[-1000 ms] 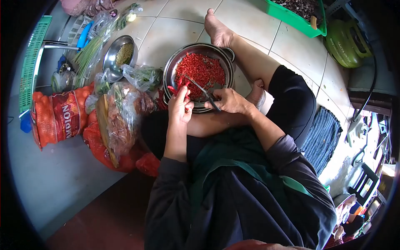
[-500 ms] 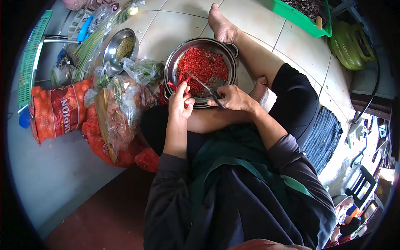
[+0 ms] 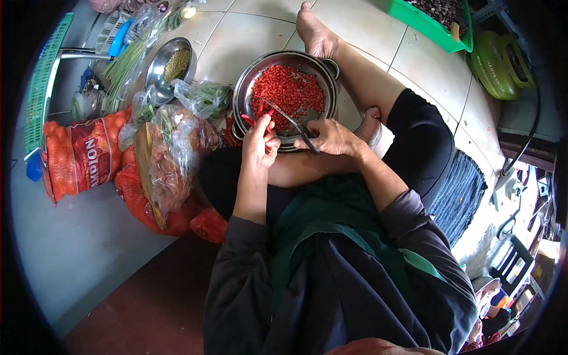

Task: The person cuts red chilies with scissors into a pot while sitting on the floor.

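Observation:
In my left hand are several red chilies, their tips sticking up over the near rim of a metal pot. My right hand is closed around the handles of a pair of scissors. The blades reach left over the pot to the chilies. Chopped red chili pieces cover much of the pot's bottom. Just left of the pot, more whole red chilies lie beside a plastic bag of meat-coloured food.
A metal bowl with greenish bits stands left of the pot, near a bag of green leaves. Red mesh sacks lie further left. A green crate and a green gas cylinder are at upper right.
My left hand has shifted slightly to the right, and the chili tips in it sit differently against the scissor blades. The right hand has barely moved.

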The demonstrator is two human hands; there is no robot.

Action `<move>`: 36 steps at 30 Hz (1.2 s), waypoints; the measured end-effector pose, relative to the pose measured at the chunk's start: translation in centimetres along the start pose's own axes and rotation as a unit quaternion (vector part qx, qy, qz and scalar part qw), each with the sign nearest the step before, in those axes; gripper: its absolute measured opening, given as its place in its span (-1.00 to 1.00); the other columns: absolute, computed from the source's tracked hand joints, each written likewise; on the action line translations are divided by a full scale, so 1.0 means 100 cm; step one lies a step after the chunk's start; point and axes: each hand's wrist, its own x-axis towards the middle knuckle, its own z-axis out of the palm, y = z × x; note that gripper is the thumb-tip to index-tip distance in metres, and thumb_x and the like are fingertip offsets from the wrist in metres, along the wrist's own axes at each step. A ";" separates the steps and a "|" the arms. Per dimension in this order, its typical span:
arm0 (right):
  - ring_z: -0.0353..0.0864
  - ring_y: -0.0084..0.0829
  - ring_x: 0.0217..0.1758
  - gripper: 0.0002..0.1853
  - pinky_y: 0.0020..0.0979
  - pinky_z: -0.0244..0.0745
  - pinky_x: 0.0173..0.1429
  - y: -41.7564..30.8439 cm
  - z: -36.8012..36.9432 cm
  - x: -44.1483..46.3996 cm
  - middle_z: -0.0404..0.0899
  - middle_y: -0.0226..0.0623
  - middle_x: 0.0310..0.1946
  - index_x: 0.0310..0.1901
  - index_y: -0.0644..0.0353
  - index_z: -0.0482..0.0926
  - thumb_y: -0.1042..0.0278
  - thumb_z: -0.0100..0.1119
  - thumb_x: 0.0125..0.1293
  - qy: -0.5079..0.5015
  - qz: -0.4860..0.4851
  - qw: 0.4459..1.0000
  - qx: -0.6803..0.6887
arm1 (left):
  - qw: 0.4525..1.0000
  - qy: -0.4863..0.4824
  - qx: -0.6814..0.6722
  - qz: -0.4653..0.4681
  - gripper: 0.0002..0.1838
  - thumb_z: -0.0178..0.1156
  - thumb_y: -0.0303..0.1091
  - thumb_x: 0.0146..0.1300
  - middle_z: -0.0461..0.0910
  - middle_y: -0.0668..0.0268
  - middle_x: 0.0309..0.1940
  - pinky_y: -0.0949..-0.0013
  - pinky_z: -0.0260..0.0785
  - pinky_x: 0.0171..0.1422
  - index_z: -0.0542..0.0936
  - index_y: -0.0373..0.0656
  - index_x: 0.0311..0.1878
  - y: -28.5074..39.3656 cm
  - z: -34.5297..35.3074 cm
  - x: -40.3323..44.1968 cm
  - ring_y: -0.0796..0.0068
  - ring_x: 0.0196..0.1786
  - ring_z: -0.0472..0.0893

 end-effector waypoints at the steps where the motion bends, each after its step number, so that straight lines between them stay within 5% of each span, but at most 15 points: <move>1: 0.53 -0.17 -0.43 -0.32 -0.20 0.39 -0.25 -0.001 -0.001 0.000 0.52 0.00 -0.56 -0.42 0.34 0.56 -0.33 0.25 0.06 0.004 0.000 1.000 -0.004 | 1.000 -0.003 0.002 0.000 -0.92 0.25 -0.30 0.25 0.56 0.48 -0.50 0.68 0.07 -0.65 0.56 -0.02 -0.27 0.000 0.000 0.000 0.81 -0.69 0.25; 17: 0.56 -0.19 -0.44 -0.36 -0.22 0.40 -0.25 0.011 0.000 0.003 0.51 -0.01 -0.58 -0.44 0.36 0.57 -0.27 0.28 0.06 -0.006 0.010 1.000 -0.017 | 1.000 0.001 -0.012 -0.017 -0.92 0.24 -0.29 0.25 0.55 0.47 -0.53 0.69 0.08 -0.65 0.56 -0.03 -0.30 0.004 -0.009 0.005 0.80 -0.69 0.26; 20: 0.51 -0.42 -0.49 -0.42 -0.30 0.37 -0.34 0.014 0.003 0.006 0.54 -0.23 -0.61 -0.43 0.29 0.57 -0.23 0.30 0.08 -0.004 -0.011 1.000 -0.014 | 1.000 0.000 0.003 -0.021 -0.93 0.24 -0.30 0.25 0.55 0.47 -0.53 0.69 0.08 -0.66 0.57 -0.03 -0.30 0.003 -0.004 0.002 0.79 -0.70 0.25; 23: 0.49 -0.42 -0.50 -0.41 -0.29 0.37 -0.34 0.012 0.002 0.005 0.53 -0.23 -0.62 -0.45 0.31 0.57 -0.23 0.30 0.08 0.014 -0.031 0.999 -0.027 | 1.000 -0.008 0.005 -0.024 -0.93 0.23 -0.31 0.25 0.55 0.47 -0.53 0.69 0.08 -0.66 0.57 -0.03 -0.30 0.001 -0.001 0.001 0.79 -0.70 0.26; 26: 0.48 -0.40 -0.52 -0.40 -0.29 0.36 -0.34 0.015 0.001 0.005 0.52 -0.19 -0.63 -0.47 0.32 0.55 -0.23 0.30 0.08 0.015 -0.029 0.999 -0.021 | 1.000 -0.005 0.006 -0.021 -0.93 0.23 -0.31 0.25 0.54 0.47 -0.55 0.69 0.09 -0.66 0.57 -0.04 -0.31 0.002 -0.001 0.002 0.78 -0.71 0.26; 29: 0.54 -0.13 -0.44 -0.34 -0.19 0.39 -0.25 0.009 -0.003 0.001 0.51 0.00 -0.58 -0.45 0.36 0.56 -0.29 0.29 0.04 0.017 -0.021 0.999 -0.022 | 1.000 -0.005 0.006 -0.027 -0.92 0.23 -0.31 0.25 0.54 0.46 -0.57 0.68 0.09 -0.66 0.57 -0.05 -0.32 0.003 -0.002 0.003 0.78 -0.72 0.27; 36: 0.56 -0.13 -0.42 -0.40 -0.20 0.39 -0.23 0.009 -0.003 -0.001 0.52 0.02 -0.55 -0.44 0.36 0.56 -0.20 0.30 0.08 0.023 -0.041 0.999 -0.021 | 0.999 -0.021 -0.009 -0.031 -0.91 0.22 -0.31 0.26 0.54 0.45 -0.60 0.69 0.10 -0.66 0.58 -0.06 -0.34 0.006 -0.007 0.005 0.79 -0.72 0.28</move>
